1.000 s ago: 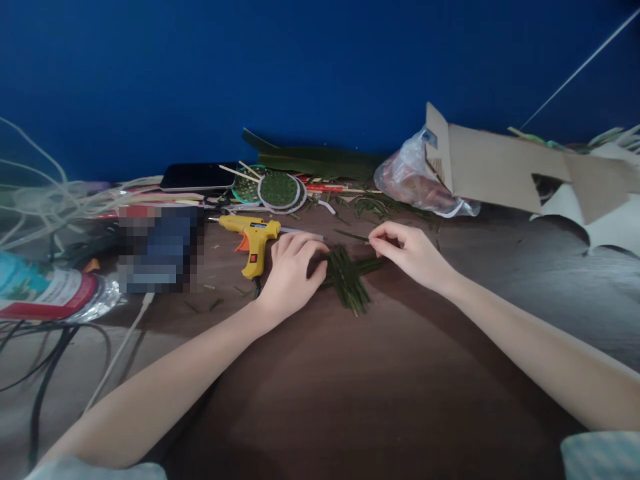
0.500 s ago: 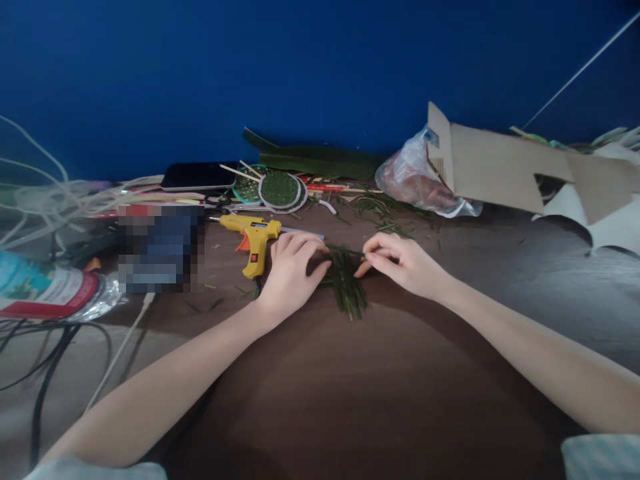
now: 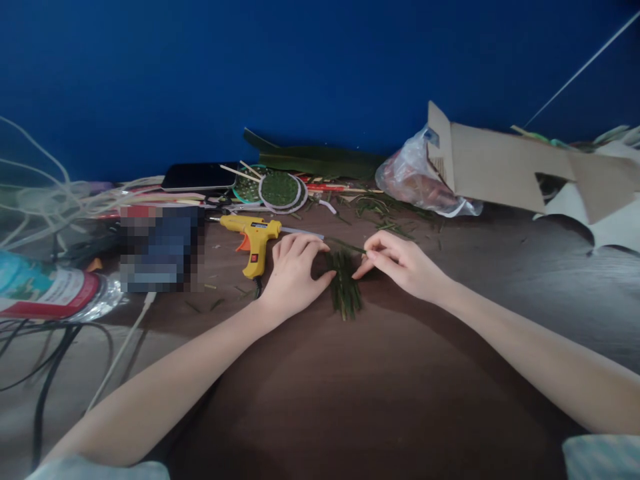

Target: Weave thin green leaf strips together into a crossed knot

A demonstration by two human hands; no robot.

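A small mat of woven green leaf strips lies on the brown table. My left hand rests on the mat's left side, fingers curled down and pressing it. My right hand is at the mat's right side, its fingertips pinched on a thin green strip that reaches left across the top of the mat.
A yellow glue gun lies just left of my left hand. Behind are round green-filled discs, a phone, long leaves, a plastic bag and cardboard. Cables and a bottle fill the left.
My right hand has moved left from apart to the mat's edge, carrying the thin strip across the mat. The mat has turned and shifted a little. The left hand stays pressed on it.
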